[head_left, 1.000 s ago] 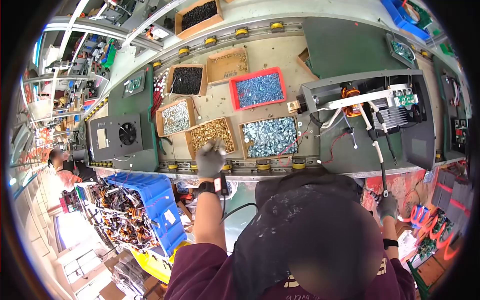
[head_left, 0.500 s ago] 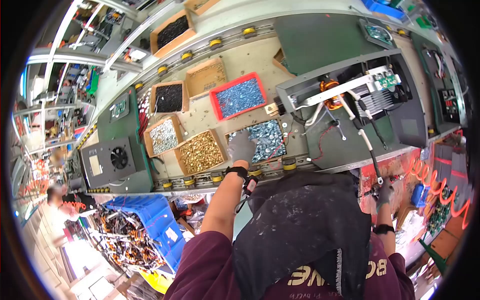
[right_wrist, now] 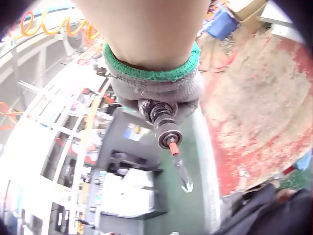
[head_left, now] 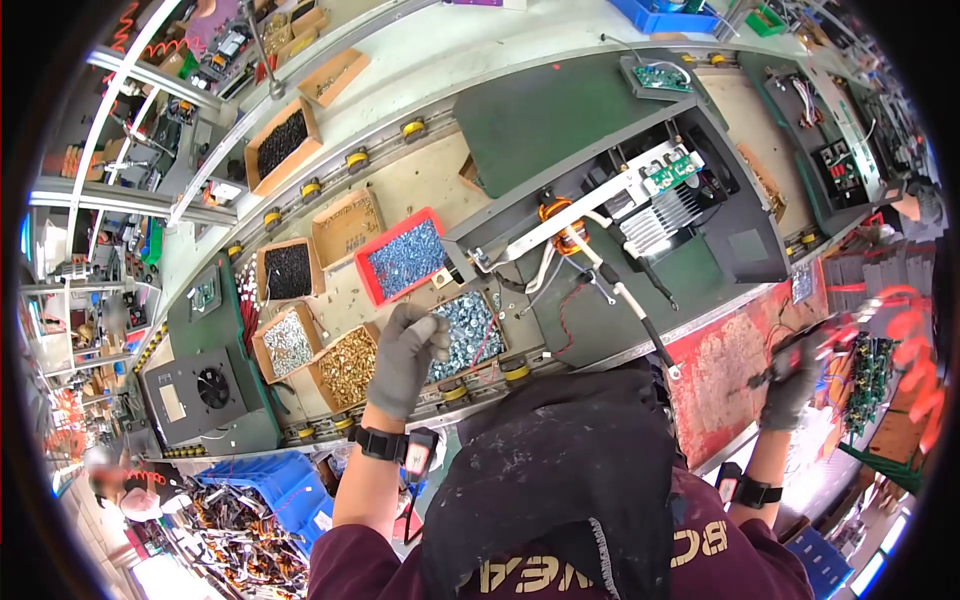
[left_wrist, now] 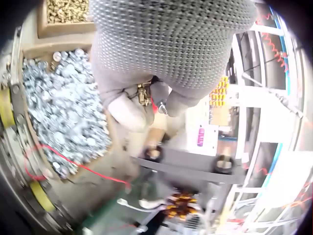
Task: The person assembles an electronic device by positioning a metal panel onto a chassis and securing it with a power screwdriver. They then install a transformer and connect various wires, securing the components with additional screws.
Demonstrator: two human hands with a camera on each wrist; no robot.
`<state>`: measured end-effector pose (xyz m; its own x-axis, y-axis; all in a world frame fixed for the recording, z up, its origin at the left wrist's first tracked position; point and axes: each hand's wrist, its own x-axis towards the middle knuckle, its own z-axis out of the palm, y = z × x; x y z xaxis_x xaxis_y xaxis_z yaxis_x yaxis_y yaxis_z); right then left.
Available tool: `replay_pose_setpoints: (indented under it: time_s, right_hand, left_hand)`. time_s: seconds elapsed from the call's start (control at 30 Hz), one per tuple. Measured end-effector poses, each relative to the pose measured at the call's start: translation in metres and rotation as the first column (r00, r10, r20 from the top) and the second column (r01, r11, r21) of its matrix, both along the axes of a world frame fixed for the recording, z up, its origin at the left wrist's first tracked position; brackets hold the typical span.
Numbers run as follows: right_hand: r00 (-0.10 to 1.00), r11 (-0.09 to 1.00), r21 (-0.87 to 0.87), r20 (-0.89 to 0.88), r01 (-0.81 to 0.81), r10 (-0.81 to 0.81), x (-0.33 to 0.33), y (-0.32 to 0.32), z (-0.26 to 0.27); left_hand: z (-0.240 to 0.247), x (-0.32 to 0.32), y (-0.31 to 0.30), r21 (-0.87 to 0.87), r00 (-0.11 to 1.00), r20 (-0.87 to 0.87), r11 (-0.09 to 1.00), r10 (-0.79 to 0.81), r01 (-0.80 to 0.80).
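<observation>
Head view, left hand: the left hand (head_left: pixel 403 362) is hovering at the near left side of the box of silver washers (head_left: pixel 470 338); a second ago it was hanging over the brass-screw box, and half a second ago it was reaching into the washers.
Left fingers: they are curling in and clamping on a few brass screws (left_wrist: pixel 143 94), with a small silver piece (left_wrist: pixel 163 108) showing beside them.
Brass screws: they are sitting between the gloved fingertips, outside the box.
Silver washers: in the left wrist view they are lying beside the hand, filling their cardboard box (left_wrist: pixel 58 48), with a red wire (left_wrist: pixel 93 171) crossing its lower part.
Right hand: the right hand (head_left: pixel 790 388) is staying off the bench's near edge, its fingers closing round the power driver (right_wrist: pixel 167 132).
Driver bit: the driver bit (right_wrist: pixel 183 176) is pointing away from the glove, touching nothing that can be made out.
Metal case: the open metal case (head_left: pixel 752 245) is resting on the green board (head_left: pixel 520 120), to the right of the washers; it is appearing further left and more tilted than before.
Red tray: the red tray (head_left: pixel 367 280) is sitting behind the washers.
</observation>
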<state>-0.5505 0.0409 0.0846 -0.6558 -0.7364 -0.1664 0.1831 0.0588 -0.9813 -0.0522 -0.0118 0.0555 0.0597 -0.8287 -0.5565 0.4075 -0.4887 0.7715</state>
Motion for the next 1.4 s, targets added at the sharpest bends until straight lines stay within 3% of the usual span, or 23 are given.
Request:
replay_pose_setpoints:
  time_s: [0.07, 0.1, 0.13, 0.27, 0.37, 0.53, 0.6, 0.63, 0.73, 0.8, 0.83, 0.9, 0.93, 1.0, 1.03, 1.07, 1.17, 1.2, 1.27, 1.3, 1.37, 1.4]
  right_hand:
    - [0.989, 0.964, -0.247, 0.131, 0.097, -0.066, 0.034, -0.038, 0.046]
    - [0.947, 0.904, -0.405, 0.215, -0.134, 0.237, 0.027, -0.051, 0.053]
    - [0.817, 0.758, -0.569, 0.24, -0.319, 0.524, 0.021, -0.062, 0.058]
    - [0.844, 0.685, -0.673, 0.169, -0.278, 0.509, 0.101, -0.111, 0.096]
    - [0.665, 0.43, -0.802, 0.056, -0.414, 0.745, 0.119, -0.133, 0.096]
    - [0.661, 0.433, -0.784, 0.039, -0.445, 0.749, 0.13, -0.151, 0.085]
    - [0.65, 0.447, -0.764, 0.049, -0.465, 0.759, 0.13, -0.155, 0.081]
    - [0.644, 0.448, -0.764, 0.057, -0.463, 0.763, 0.13, -0.158, 0.08]
    - [0.634, 0.445, -0.769, 0.066, -0.46, 0.77, 0.126, -0.167, 0.078]
    - [0.639, 0.51, -0.755, 0.159, -0.413, 0.753, 0.124, -0.174, 0.076]
    - [0.639, 0.512, -0.754, 0.162, -0.412, 0.752, 0.121, -0.178, 0.072]
    - [0.656, 0.516, -0.745, 0.141, -0.423, 0.741, 0.116, -0.187, 0.06]
    - [0.656, 0.517, -0.744, 0.142, -0.424, 0.742, 0.117, -0.189, 0.055]
    - [0.758, 0.611, -0.689, 0.135, -0.391, 0.638, 0.122, -0.193, 0.047]
    - [0.796, 0.64, -0.664, 0.111, -0.385, 0.594, 0.124, -0.197, 0.042]
    - [0.795, 0.643, -0.66, 0.113, -0.389, 0.596, 0.126, -0.202, 0.038]
    - [0.831, 0.628, -0.649, -0.012, -0.429, 0.556, 0.131, -0.217, 0.029]
    - [0.829, 0.63, -0.645, -0.011, -0.433, 0.559, 0.133, -0.223, 0.026]
    - [0.831, 0.59, -0.649, -0.122, -0.481, 0.543, 0.137, -0.232, 0.02]
    - [0.833, 0.583, -0.644, -0.162, -0.496, 0.529, 0.141, -0.234, 0.023]
    - [0.813, 0.554, -0.638, -0.209, -0.534, 0.544, 0.141, -0.238, 0.019]
    - [0.797, 0.527, -0.635, -0.254, -0.565, 0.549, 0.141, -0.24, 0.017]
  left_hand:
    - [0.036, -0.033, -0.018, -0.174, 0.985, 0.03, 0.97, -0.17, 0.172]
    - [0.045, -0.048, -0.028, -0.22, 0.978, 0.016, 0.953, -0.21, 0.208]
    - [0.05, -0.062, -0.039, -0.265, 0.968, 0.006, 0.933, -0.251, 0.243]
    - [0.066, -0.124, -0.066, -0.259, 0.916, -0.091, 0.897, -0.391, 0.357]
    - [0.058, -0.149, -0.07, -0.25, 0.847, -0.204, 0.863, -0.49, 0.439]
    - [0.061, -0.163, -0.073, -0.276, 0.84, -0.194, 0.849, -0.507, 0.45]
    - [0.065, -0.165, -0.077, -0.254, 0.824, -0.032, 0.802, -0.566, 0.541]
    - [0.064, -0.165, -0.078, -0.247, 0.828, -0.03, 0.807, -0.56, 0.537]
    - [0.058, -0.167, -0.084, -0.224, 0.81, -0.123, 0.812, -0.573, 0.54]
    - [0.056, -0.168, -0.091, -0.212, 0.737, -0.366, 0.822, -0.569, 0.529]
    - [0.055, -0.17, -0.095, -0.209, 0.737, -0.367, 0.822, -0.568, 0.53]
    - [0.053, -0.175, -0.104, -0.199, 0.781, -0.039, 0.771, -0.624, 0.606]
    - [0.051, -0.181, -0.111, -0.197, 0.781, -0.04, 0.772, -0.623, 0.605]
    - [0.044, -0.199, -0.125, -0.042, 0.924, 0.034, 0.923, -0.381, 0.382]
    - [0.04, -0.204, -0.131, -0.038, 0.925, 0.029, 0.924, -0.379, 0.38]
    - [0.035, -0.208, -0.137, -0.075, 0.912, 0.193, 0.921, -0.362, 0.381]
    - [0.017, -0.212, -0.156, -0.155, 0.747, 0.604, 0.878, -0.279, 0.453]
    - [0.011, -0.213, -0.16, -0.152, 0.749, 0.601, 0.88, -0.279, 0.45]
    - [0.005, -0.215, -0.163, -0.174, 0.568, 0.8, 0.831, -0.194, 0.529]
    - [0.003, -0.215, -0.163, -0.173, 0.571, 0.798, 0.834, -0.194, 0.524]
    - [0.009, -0.214, -0.164, -0.126, 0.31, 0.948, 0.824, -0.063, 0.553]
    - [0.016, -0.212, -0.165, -0.126, 0.312, 0.948, 0.828, -0.062, 0.546]
